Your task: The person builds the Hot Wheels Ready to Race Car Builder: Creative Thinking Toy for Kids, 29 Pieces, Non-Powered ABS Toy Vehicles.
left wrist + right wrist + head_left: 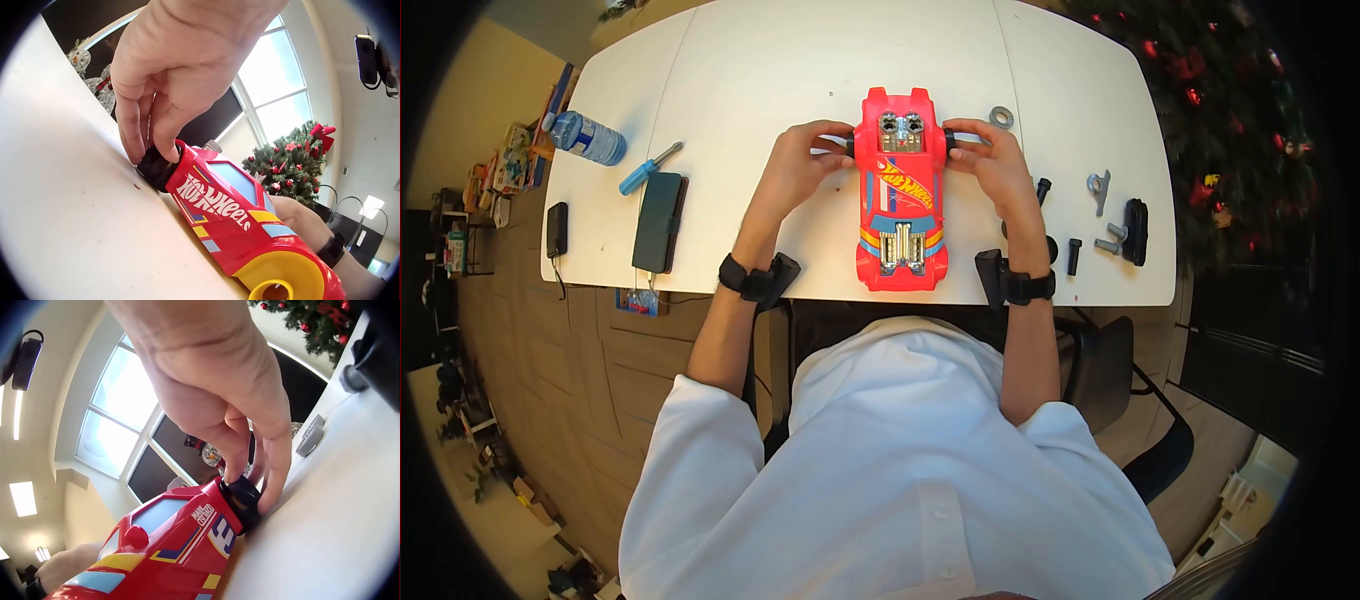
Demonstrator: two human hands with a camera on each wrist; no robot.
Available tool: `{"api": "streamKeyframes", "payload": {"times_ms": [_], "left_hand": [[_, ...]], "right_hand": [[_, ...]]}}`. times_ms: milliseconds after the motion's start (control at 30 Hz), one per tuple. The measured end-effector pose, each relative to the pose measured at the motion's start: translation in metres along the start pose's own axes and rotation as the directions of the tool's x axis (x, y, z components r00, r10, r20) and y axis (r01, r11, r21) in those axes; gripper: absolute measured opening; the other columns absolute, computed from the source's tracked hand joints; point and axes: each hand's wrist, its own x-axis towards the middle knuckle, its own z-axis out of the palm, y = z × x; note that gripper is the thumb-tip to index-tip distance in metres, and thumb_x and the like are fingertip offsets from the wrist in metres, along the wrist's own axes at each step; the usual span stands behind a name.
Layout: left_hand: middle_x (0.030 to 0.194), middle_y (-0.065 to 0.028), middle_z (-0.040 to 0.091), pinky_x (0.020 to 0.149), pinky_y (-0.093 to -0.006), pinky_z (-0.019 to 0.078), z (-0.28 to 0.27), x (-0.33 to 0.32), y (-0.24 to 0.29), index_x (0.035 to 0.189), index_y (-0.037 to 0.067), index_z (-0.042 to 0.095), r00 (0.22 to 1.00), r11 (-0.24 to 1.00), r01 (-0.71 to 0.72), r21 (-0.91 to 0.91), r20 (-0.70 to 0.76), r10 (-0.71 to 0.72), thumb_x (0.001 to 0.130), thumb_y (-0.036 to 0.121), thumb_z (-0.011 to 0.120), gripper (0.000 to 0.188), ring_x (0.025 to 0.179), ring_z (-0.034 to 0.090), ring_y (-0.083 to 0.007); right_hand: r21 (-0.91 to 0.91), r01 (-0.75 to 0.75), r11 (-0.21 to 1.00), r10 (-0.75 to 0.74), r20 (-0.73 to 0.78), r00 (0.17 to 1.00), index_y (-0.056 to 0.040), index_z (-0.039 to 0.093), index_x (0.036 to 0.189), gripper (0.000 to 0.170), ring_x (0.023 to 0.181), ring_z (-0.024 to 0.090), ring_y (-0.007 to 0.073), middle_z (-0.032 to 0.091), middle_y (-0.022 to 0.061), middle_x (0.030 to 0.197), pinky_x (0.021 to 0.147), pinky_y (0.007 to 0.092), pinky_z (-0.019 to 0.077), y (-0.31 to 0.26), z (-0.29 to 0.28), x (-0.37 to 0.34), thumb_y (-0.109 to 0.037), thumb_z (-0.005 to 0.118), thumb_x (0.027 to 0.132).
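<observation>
A red toy car (903,190) with Hot Wheels lettering and chrome engine parts lies lengthwise on the white table in the head view. My left hand (800,165) pinches a black wheel (156,170) at the car's far left corner between thumb and fingers. On the opposite side, my right hand (997,172) grips the matching black wheel (242,503) at the far right corner. In the left wrist view, the near wheel arch (281,275) is yellow, with a hollow round hub and no wheel on it.
To the right lie a grey ring (1001,116), a grey wrench (1099,190), grey bolts (1112,240), a black bolt (1074,257) and a black case (1135,232). Leftward are a water bottle (588,140), a blue screwdriver (650,168), a dark phone (659,223) and a small black device (557,230).
</observation>
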Motion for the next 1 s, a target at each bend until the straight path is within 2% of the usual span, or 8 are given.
{"api": "streamKeyframes", "payload": {"times_ms": [67,233,467,533,667,767,833,1000], "left_hand": [[0.117,-0.016,0.074,0.084,-0.0346,0.0609,0.001,0.0,0.002,0.124,-0.006,0.068,1.0,0.999,-0.028,-0.019,-0.012,0.027,0.086,-0.005,0.074,0.038,0.1,0.075,-0.0242],[0.113,-0.0129,0.075,0.091,-0.0338,0.0573,0.001,-0.001,0.008,0.13,-0.003,0.067,0.996,0.996,0.087,-0.01,0.027,-0.086,0.09,-0.006,0.07,0.04,0.106,0.071,-0.0209],[0.11,-0.0128,0.076,0.091,-0.0336,0.0568,-0.003,0.0,0.001,0.134,-0.003,0.066,0.996,1.0,0.012,-0.013,0.084,-0.011,0.092,-0.005,0.069,0.042,0.105,0.071,-0.0197],[0.111,-0.0133,0.076,0.092,-0.0336,0.0568,-0.001,-0.002,0.007,0.131,-0.004,0.067,0.996,0.997,0.075,0.008,0.041,-0.075,0.092,-0.004,0.069,0.039,0.104,0.071,-0.0193],[0.109,-0.0145,0.077,0.086,-0.034,0.0584,-0.001,0.002,-0.004,0.126,-0.005,0.068,1.0,1.0,0.006,0.03,0.015,-0.006,0.09,-0.003,0.072,0.036,0.102,0.074,-0.0217],[0.108,-0.0149,0.077,0.086,-0.0334,0.0585,-0.005,0.003,-0.003,0.124,-0.006,0.068,0.998,1.0,0.027,0.015,0.057,-0.028,0.09,-0.004,0.072,0.035,0.102,0.074,-0.0217],[0.108,-0.0151,0.077,0.086,-0.0333,0.0591,-0.004,0.004,-0.003,0.124,-0.007,0.068,0.997,0.999,0.028,-0.035,0.068,-0.026,0.089,-0.006,0.071,0.035,0.102,0.074,-0.0223],[0.109,-0.0157,0.075,0.087,-0.0335,0.06,-0.001,0.001,0.003,0.125,-0.008,0.067,0.999,1.0,0.01,0.025,0.053,-0.011,0.089,-0.007,0.07,0.035,0.103,0.073,-0.0224]], "right_hand": [[0.012,-0.042,0.999,0.042,-0.001,0.999,0.0031,0.066,0.127,0.04,0.109,0.07,0.0223,0.071,0.0117,0.117,0.092,0.0324,0.06,0.002,0.0,-0.002,0.016,0.058,0.089],[-0.112,0.062,0.992,-0.056,0.06,0.997,0.0026,0.064,0.132,0.038,0.118,0.068,0.023,0.069,0.018,0.127,0.098,0.0343,0.0586,0.011,0.0,0.001,0.009,0.061,0.095],[-0.08,0.007,0.997,-0.002,0.055,0.998,0.0048,0.062,0.135,0.042,0.12,0.067,0.0237,0.07,0.0167,0.126,0.099,0.0326,0.0569,0.012,0.001,0.001,0.009,0.063,0.094],[-0.089,0.071,0.994,-0.068,0.046,0.997,0.005,0.063,0.135,0.041,0.118,0.068,0.0237,0.072,0.016,0.123,0.099,0.0326,0.0569,0.017,0.001,0.003,0.009,0.063,0.094],[-0.169,0.128,0.977,-0.123,0.036,0.992,0.0052,0.067,0.13,0.037,0.117,0.068,0.0235,0.073,0.0155,0.121,0.098,0.0326,0.0571,0.016,0.001,0.003,0.009,0.063,0.093],[-0.189,0.128,0.974,-0.122,0.039,0.992,0.0048,0.07,0.126,0.035,0.116,0.069,0.0233,0.073,0.0154,0.12,0.098,0.0324,0.0573,0.017,-0.001,0.004,0.009,0.065,0.091],[-0.208,0.164,0.964,-0.16,0.035,0.987,0.0064,0.071,0.122,0.04,0.105,0.075,0.0242,0.077,0.0164,0.113,0.09,0.0331,0.0595,0.02,-0.002,0.006,0.01,0.073,0.082],[-0.247,0.156,0.956,-0.163,-0.01,0.987,0.0068,0.072,0.119,0.038,0.105,0.075,0.0251,0.077,0.0162,0.112,0.088,0.034,0.0598,0.013,0.001,-0.002,0.009,0.075,0.081]]}}
